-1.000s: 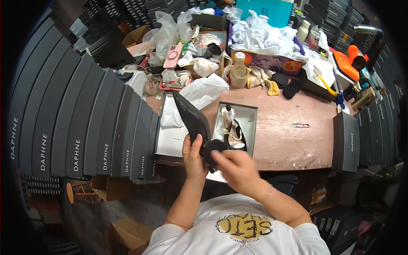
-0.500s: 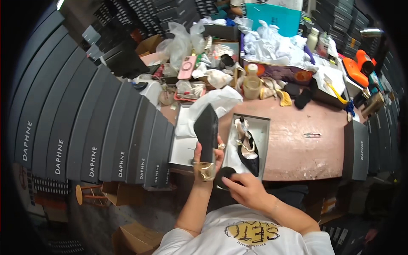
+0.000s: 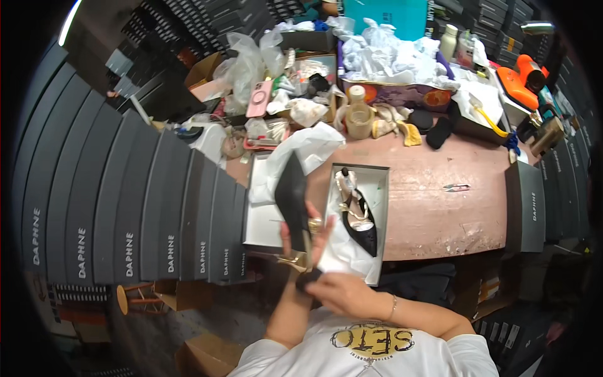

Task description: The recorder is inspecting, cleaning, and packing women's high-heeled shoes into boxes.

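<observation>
My left hand (image 3: 320, 237) is closed around a black pointed-toe shoe (image 3: 291, 191) with a gold heel, held toe up above the table's near edge. Just below the heel, my right hand (image 3: 344, 295) pinches a dark pad (image 3: 306, 281), round in the earlier view and blurred now. The pad is close to the heel; whether they touch I cannot tell. The matching shoe (image 3: 362, 234), black with gold straps, lies in an open shoebox (image 3: 382, 207) lined with white paper. To its left is a white box lid or tray (image 3: 260, 229) under tissue paper (image 3: 301, 147).
Dark shoeboxes (image 3: 113, 201) stand in a row on the left, with another shoebox (image 3: 525, 207) at the table's right end. Thread snips (image 3: 456, 188) lie on the pinkish tabletop (image 3: 440, 226). Behind are a bottle (image 3: 359, 116), black round pads (image 3: 438, 133), a pink phone (image 3: 259, 99) and crumpled paper (image 3: 389, 60).
The shoe has tilted and turned in my left hand, its heel now pointing more to the left. My right hand has moved left and down with the pad, closer to the heel. The view has shifted slightly.
</observation>
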Available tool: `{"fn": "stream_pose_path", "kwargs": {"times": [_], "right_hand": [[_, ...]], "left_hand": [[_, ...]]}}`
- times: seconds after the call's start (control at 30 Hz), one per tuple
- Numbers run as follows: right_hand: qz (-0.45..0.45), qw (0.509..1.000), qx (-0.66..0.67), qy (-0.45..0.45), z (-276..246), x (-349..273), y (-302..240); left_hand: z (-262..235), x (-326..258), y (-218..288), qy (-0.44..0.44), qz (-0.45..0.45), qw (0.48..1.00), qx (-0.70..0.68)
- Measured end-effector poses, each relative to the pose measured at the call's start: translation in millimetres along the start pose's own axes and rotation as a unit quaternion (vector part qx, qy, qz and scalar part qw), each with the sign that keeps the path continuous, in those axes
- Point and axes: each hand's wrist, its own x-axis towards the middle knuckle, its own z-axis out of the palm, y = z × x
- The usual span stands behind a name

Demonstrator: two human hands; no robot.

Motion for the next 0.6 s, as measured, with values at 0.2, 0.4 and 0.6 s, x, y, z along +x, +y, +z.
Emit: {"fn": "stream_pose_path", "kwargs": {"times": [0.2, 0.4, 0.6], "right_hand": [[0.152, 0.95, -0.193, 0.191, -110.9, -17.1, 73.9], [0.205, 0.938, -0.275, 0.046, -97.3, 35.7, 120.8], [0.196, 0.847, -0.494, 0.011, -81.9, 40.6, 154.8]], "left_hand": [[33.5, 22.3, 91.5, 0.148, 0.007, 0.799, 0.583], [-2.8, 25.7, 121.4, 0.091, 0.083, 0.082, 0.989], [20.3, -7.1, 45.7, 0.035, 0.192, 0.346, 0.918]]}}
